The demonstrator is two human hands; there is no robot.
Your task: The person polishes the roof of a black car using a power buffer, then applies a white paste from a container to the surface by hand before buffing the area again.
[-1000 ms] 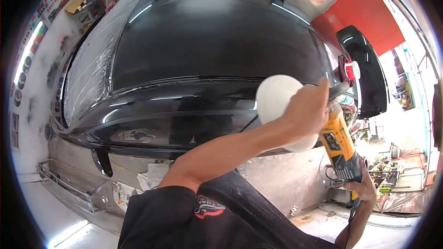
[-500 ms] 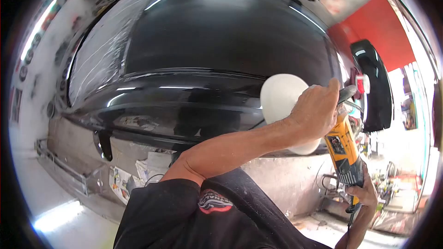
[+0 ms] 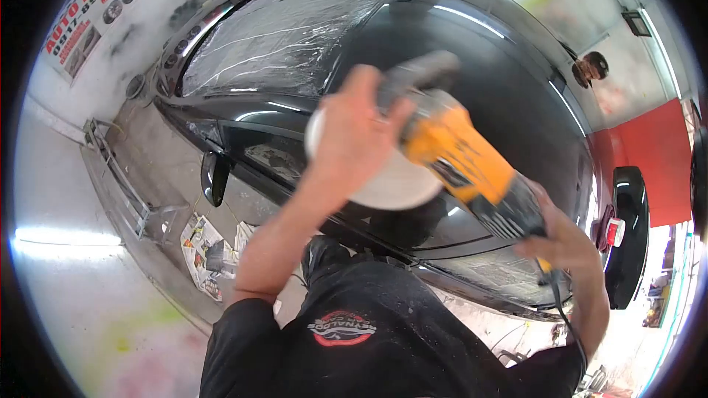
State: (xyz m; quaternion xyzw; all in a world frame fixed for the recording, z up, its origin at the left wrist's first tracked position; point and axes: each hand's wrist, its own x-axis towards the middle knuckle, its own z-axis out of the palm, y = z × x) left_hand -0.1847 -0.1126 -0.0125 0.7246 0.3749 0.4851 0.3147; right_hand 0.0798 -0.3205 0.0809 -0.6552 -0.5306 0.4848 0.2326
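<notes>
A yellow and black power polisher [image 3: 461,155] is held in both hands over the side of a glossy black car [image 3: 450,37]. My left hand [image 3: 354,133], smeared by motion, is closed at its front end, by the dark handle [image 3: 428,70]. Closed around the rear grip is my right hand [image 3: 564,232], near the power cord [image 3: 559,302]. Below the tool's head shows a round white pad [image 3: 402,184], partly hidden by my left hand and the tool. Whether the pad touches the car cannot be made out.
Clear plastic film [image 3: 280,29] covers the windshield. A side mirror [image 3: 214,177] juts out on the left, above newspaper [image 3: 203,250] on the floor. A metal frame [image 3: 122,177] stands by the wall. Another person [image 3: 590,68] is beyond the car. A black car panel [image 3: 630,236] is at right.
The polisher and both hands have moved left across the car, and the tool has swung from near upright to a slant. My view has turned, showing more of the windshield and left wall.
</notes>
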